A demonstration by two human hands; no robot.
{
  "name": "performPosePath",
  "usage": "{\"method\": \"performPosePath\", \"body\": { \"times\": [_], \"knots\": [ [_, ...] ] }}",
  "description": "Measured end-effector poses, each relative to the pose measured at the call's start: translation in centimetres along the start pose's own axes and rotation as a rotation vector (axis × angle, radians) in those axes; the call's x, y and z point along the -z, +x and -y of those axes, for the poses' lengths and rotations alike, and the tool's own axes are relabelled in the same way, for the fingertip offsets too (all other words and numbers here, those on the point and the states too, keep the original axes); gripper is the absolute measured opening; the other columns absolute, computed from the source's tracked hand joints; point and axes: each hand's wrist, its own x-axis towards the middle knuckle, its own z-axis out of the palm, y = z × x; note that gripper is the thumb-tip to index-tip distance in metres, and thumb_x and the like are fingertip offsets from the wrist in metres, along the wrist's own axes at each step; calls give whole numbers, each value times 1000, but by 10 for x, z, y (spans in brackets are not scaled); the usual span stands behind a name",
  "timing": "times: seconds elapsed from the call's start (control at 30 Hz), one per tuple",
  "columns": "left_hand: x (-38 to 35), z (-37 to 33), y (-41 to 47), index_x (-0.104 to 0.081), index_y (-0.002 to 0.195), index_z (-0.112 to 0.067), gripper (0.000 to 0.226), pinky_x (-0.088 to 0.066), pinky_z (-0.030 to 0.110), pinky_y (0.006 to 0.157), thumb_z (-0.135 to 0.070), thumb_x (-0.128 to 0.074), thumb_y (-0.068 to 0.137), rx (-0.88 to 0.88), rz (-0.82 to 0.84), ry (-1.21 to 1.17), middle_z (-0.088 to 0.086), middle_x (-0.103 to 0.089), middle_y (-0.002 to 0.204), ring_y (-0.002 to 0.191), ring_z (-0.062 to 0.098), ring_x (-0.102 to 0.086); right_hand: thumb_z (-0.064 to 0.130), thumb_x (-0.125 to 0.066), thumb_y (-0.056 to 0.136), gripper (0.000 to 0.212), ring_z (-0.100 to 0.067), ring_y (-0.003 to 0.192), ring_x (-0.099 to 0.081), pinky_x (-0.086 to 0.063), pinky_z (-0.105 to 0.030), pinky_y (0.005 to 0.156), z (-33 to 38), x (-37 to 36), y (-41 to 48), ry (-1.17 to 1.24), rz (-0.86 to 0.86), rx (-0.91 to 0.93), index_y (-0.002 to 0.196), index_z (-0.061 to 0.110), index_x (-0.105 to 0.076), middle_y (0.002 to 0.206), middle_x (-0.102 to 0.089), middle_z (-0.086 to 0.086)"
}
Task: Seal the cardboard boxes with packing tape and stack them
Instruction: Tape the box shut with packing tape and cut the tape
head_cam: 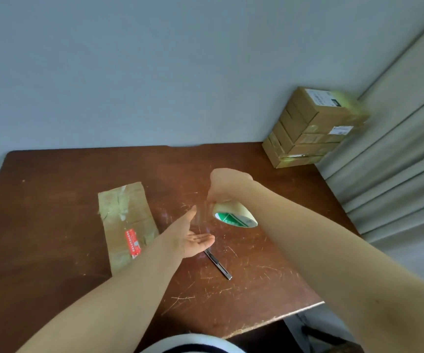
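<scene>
- The right hand (227,184) reaches in from the right and grasps a tape roll (233,215) from above. The roll hangs tilted above the surface (53,200), its green-printed core facing the camera. The wrist hides the fingers, so how they curl around the roll cannot be seen.
- The left hand (195,238) is released, with palm turned up, fingers straight and thumb pointing toward the roll.
- A faint strip of clear tape (200,212) seems to span the gap between thumb and roll. It is almost see-through, and whether it sticks to the thumb cannot be told.
- A utility knife (219,266) lies on the surface under the left hand, its far end hidden by the fingers.
- A flattened cardboard box (127,215) lies to the left, apart from both hands. It is patched with old tape and carries a red label (132,243) too blurred to read. The left forearm covers its near corner.
- A stack of cardboard boxes (305,133) stands at the far right corner, between the wall (129,72) and the curtain (396,154). Its labels are smeared, and the box count is unclear.
</scene>
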Motion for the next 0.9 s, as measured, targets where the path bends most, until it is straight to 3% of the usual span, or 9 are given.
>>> {"method": "performPosePath", "body": {
  "times": [0.17, 0.27, 0.43, 0.5, 0.57, 0.67, 0.73, 0.83, 0.9],
  "knots": [
    [-11, -4, 4, -52, 124, 4, 39, -53, 32, 80, -10, -64, 89, -143, 9, -146, 15, -63, 104, 90, 23, -63, 21, -65, 81, 19, -18, 60, -54, -43, -27, 56, -24, 25, -14, 141, 36, -13, 66, 14, -56, 66, -54, -2],
    [-11, -10, 6, -57, 119, 3, 30, -53, 27, 66, -7, -61, 92, -209, -11, -96, 9, -63, 88, 78, 16, -63, 24, -68, 81, 17, -18, 66, -56, -44, -25, 56, -45, 14, -17, 253, 64, -45, 85, 8, -70, 79, -62, -5],
    [-8, -25, 8, -58, 116, -11, 21, -47, 27, 84, -16, -56, 96, -334, -129, 33, 2, -57, 81, 75, 11, -58, 40, -67, 79, 30, -18, 84, -59, -46, -27, 67, -75, -16, -9, 472, 104, -136, 98, 17, -71, 99, -67, -2],
    [-8, -33, 6, -59, 110, -12, 18, -50, 25, 75, -17, -61, 93, -368, -178, 42, 1, -52, 80, 70, 10, -53, 33, -58, 80, 30, -18, 88, -57, -47, -26, 68, -81, -27, -3, 495, 145, -131, 107, 25, -67, 113, -63, 2],
    [-10, -39, 4, -60, 114, -12, 21, -48, 22, 67, -16, -59, 94, -417, -189, 77, -2, -55, 77, 69, 8, -54, 21, -54, 85, 45, -22, 102, -57, -53, -31, 82, -87, -35, -2, 684, 192, -70, 127, 36, -57, 127, -53, 7],
    [-14, -44, 0, -61, 108, -11, 14, -44, 22, 84, -15, -52, 98, -492, -219, 88, -6, -59, 82, 92, 8, -60, 20, -62, 89, 53, -23, 113, -56, -50, -40, 95, -97, -47, -5, 936, 187, 30, 137, 38, -46, 137, -50, 3],
    [-20, -45, -3, -58, 93, -15, 8, -39, 22, 92, -15, -51, 98, -527, -250, 103, -8, -61, 90, 103, 8, -56, 30, -64, 90, 50, -22, 118, -54, -47, -41, 99, -101, -59, -5, 969, 110, 54, 136, 36, -47, 138, -51, 2],
    [-26, -45, -2, -60, 96, -12, 5, -40, 21, 95, -12, -54, 96, -568, -289, 108, -6, -63, 94, 97, 6, -57, 36, -62, 91, 48, -21, 125, -50, -43, -40, 104, -99, -72, -2, 954, -9, 91, 137, 29, -47, 137, -52, 2],
    [-26, -45, 1, -59, 87, -15, 9, -42, 22, 98, -11, -56, 95, -595, -308, 96, -7, -63, 89, 89, 4, -60, 36, -62, 91, 46, -19, 121, -52, -47, -35, 99, -101, -77, 1, 848, -46, 118, 134, 27, -49, 134, -53, 2]
  ]
}}
